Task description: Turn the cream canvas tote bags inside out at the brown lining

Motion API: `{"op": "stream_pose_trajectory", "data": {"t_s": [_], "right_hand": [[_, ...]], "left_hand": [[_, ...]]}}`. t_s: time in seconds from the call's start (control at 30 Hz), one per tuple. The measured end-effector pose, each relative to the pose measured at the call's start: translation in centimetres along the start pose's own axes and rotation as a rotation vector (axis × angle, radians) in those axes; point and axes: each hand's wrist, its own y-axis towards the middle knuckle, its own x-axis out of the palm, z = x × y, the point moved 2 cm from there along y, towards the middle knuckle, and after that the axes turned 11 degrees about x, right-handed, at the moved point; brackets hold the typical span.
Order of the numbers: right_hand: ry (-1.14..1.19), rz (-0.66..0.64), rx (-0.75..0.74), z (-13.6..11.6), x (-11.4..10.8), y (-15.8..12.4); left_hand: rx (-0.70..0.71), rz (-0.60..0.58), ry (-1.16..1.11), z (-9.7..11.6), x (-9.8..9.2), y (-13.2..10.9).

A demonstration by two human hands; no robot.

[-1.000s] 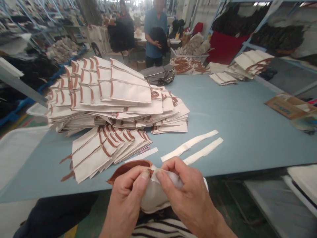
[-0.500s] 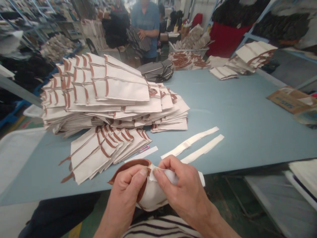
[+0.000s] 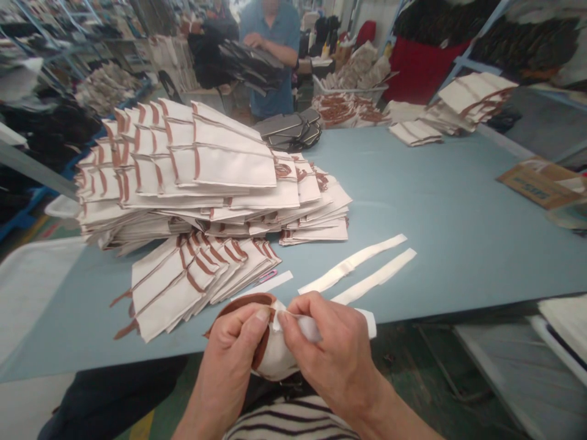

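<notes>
Close to my body, at the table's front edge, is a cream fabric piece (image 3: 274,357) with a curved brown edge band. My left hand (image 3: 236,342) pinches the brown band between thumb and forefinger. My right hand (image 3: 328,351) is closed on a white strip (image 3: 367,322), whose near end lies against the band beside my left thumb and whose other end sticks out past my knuckles. The thumbs are close together. Just beyond my hands, two cream strips (image 3: 355,269) and a narrow white strip (image 3: 270,285) lie on the table, by a small pink tool (image 3: 268,276).
Large stacks of cream pieces with brown trim (image 3: 233,159) cover the left of the blue-grey table (image 3: 458,214). Dark grey pieces (image 3: 293,129) lie behind them. A cardboard box (image 3: 539,183) sits at the right edge. Across the table a person in a blue shirt (image 3: 270,30) handles dark pieces.
My hands and the fabric piece have shifted slightly, with my right thumb a little further left. The person opposite has lifted the dark pieces.
</notes>
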Motion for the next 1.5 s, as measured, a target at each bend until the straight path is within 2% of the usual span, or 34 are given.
{"op": "stream_pose_trajectory", "data": {"t_s": [0.2, 0.3, 0.5, 0.67, 0.93, 1.1, 1.3, 1.5], "right_hand": [[0.083, -0.044, -0.018, 0.3, -0.1, 0.2], [0.08, -0.024, -0.046, 0.4, 0.0, 0.0], [0.04, 0.022, 0.001, 0.4, 0.4, -0.6], [-0.006, 0.061, -0.035, 0.4, 0.6, -1.1], [-0.036, 0.023, -0.039, 0.3, 0.6, -1.5], [-0.039, 0.032, -0.018, 0.3, 0.8, -1.9], [0.015, -0.048, 0.056, 0.6, 1.5, -2.1], [0.202, -0.275, 0.305, 0.9, 1.4, -1.8]], "left_hand": [[-0.005, 0.029, 0.007, -0.5, -0.4, -0.2], [-0.011, 0.026, -0.012, -0.6, -0.4, -0.3], [-0.003, 0.052, -0.015, -0.7, -0.3, -0.6], [0.015, 0.025, -0.001, -0.6, -0.3, -0.8], [0.039, -0.005, 0.042, -1.3, -1.0, -1.2], [0.024, -0.117, 0.076, -0.6, -1.3, -1.7], [0.11, -0.059, 0.295, -0.2, -0.9, -2.1], [0.185, 0.097, 0.381, 0.1, -0.1, -2.5]]}}
